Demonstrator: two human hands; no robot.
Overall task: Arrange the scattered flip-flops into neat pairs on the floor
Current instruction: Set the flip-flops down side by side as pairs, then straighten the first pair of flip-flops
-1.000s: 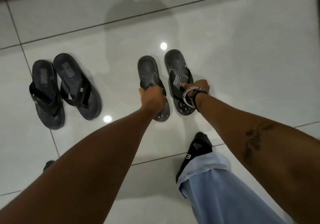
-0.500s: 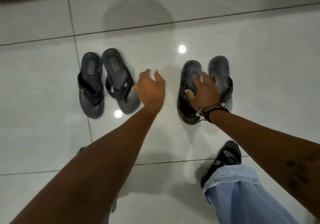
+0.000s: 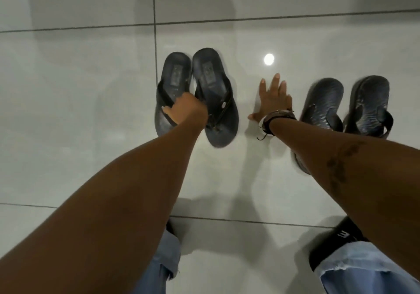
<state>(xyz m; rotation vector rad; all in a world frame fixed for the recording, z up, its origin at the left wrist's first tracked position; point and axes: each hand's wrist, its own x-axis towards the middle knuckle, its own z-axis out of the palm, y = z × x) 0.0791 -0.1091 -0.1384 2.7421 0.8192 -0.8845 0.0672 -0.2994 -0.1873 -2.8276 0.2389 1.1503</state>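
left hand (image 3: 186, 109) grips flip-flop (image 3: 170, 96) strap; right hand (image 3: 273, 98) flat on floor (image 3: 91, 112).

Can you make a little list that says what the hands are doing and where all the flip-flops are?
left hand: closed on the strap of the far-left flip-flop
right hand: open, fingers spread, on or just over the bare floor between the pairs
left pair: far-left flip-flop and its mate, heels touching
right pair: two wavy-soled flip-flops, side by side
feet: black socks, blue jeans

two pairs (image 3: 195, 96) (image 3: 345, 112) side by side on floor (image 3: 68, 112)
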